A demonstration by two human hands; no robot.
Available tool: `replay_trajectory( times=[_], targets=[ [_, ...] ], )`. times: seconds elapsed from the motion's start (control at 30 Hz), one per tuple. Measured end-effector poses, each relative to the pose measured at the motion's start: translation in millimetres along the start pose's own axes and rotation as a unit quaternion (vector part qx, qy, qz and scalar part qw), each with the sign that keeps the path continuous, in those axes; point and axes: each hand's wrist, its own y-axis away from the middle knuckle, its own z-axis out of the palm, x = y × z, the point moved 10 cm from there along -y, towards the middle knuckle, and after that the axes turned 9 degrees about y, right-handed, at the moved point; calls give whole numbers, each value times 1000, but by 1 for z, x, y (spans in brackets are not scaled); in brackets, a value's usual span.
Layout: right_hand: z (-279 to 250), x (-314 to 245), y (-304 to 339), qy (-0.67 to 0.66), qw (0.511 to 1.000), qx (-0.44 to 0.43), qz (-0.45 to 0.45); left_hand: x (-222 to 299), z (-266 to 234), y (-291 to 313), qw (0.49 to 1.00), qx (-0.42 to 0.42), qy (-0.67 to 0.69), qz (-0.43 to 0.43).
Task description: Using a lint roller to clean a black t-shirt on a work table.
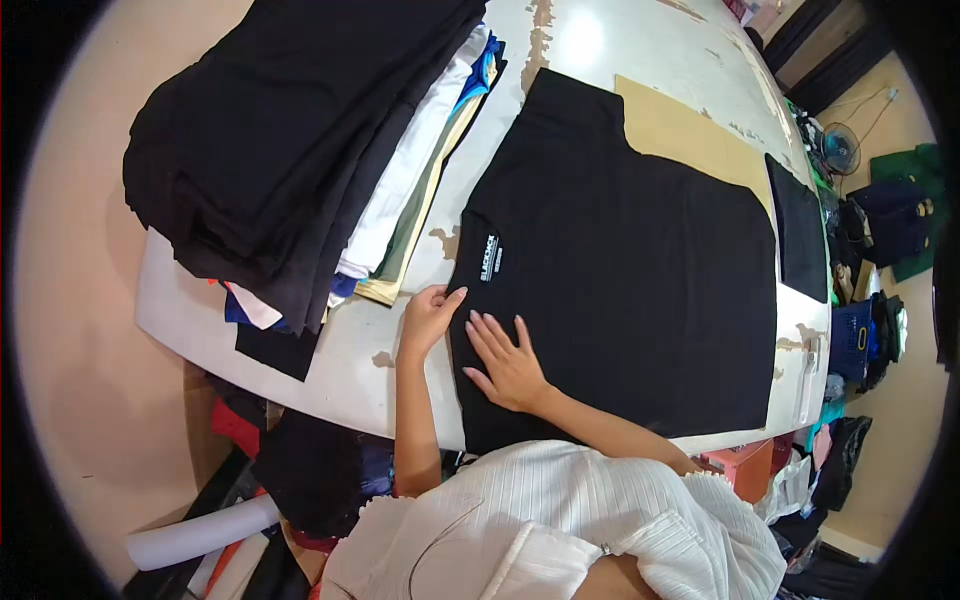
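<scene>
A black T-shirt [640, 290] lies flat on the white table, its neck edge toward the left and one sleeve pointing to the far side. White print [489, 258] shows just inside the neck edge. My left hand [429, 318] is closed on that edge, thumb on top and the fingers partly hidden beneath the cloth. Close beside it, my right hand [508, 368] rests palm down on the shirt with its fingers spread. A tan sheet [690, 130] shows from under the shirt's far side.
A tall pile of folded clothes [300, 120], mostly black, stands on the left of the worn white table [570, 40]. A smaller black cloth [797, 230] lies at the right edge. White rolls [205, 535] lean below left; a blue basket [852, 338] and a fan [840, 148] stand beyond the right side.
</scene>
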Motion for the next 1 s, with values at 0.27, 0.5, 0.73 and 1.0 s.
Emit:
replay_trajectory(
  times=[0.27,0.5,0.73,1.0],
  targets=[
    [-60,247,163,244,870,36,427,-5,4,-27,998,4,-26,51],
    [-81,339,444,148,541,83,824,27,29,23,979,-82,-184,10],
    [-62,169,207,198,885,69,415,-8,2,40,994,24,9,103],
    [-46,119,216,8,946,87,312,-16,4,33,987,51,18,151]
  ],
)
